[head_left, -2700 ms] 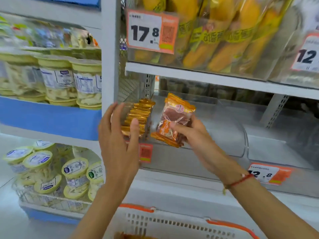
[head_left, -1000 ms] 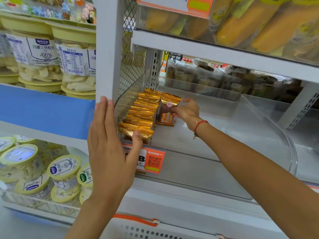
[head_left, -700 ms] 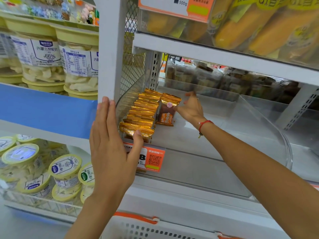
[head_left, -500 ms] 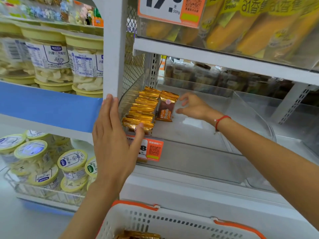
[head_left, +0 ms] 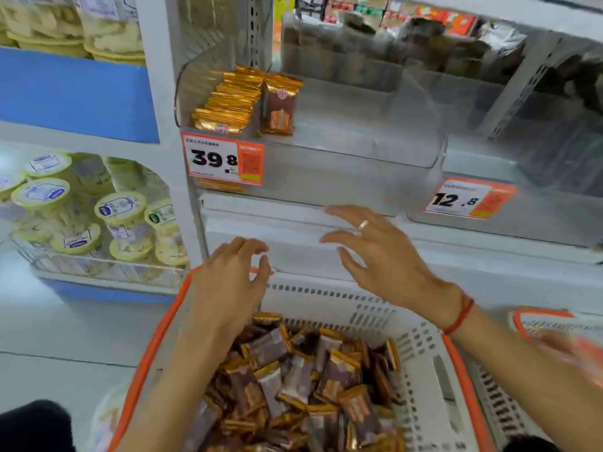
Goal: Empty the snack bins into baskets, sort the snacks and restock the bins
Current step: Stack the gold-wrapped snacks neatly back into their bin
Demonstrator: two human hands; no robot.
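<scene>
Left hand [head_left: 228, 285], right hand [head_left: 385, 256] empty, outstretched

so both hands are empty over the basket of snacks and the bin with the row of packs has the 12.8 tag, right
Not quite. In the head view the bin holding the row of packs carries the 39.8 tag; the 12.8 tag is on the next bin right. Both the left hand and right hand are empty over the basket.

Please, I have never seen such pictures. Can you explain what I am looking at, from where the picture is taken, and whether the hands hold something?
No machine here: a person wears a camera on the head, looking down at both hands. The left hand and right hand hover open above a white basket full of brown snack packets; neither holds anything. Above, a clear bin on the shelf holds a row of gold-edged packets and one brown packet beside it. An orange price tag sits below.
</scene>
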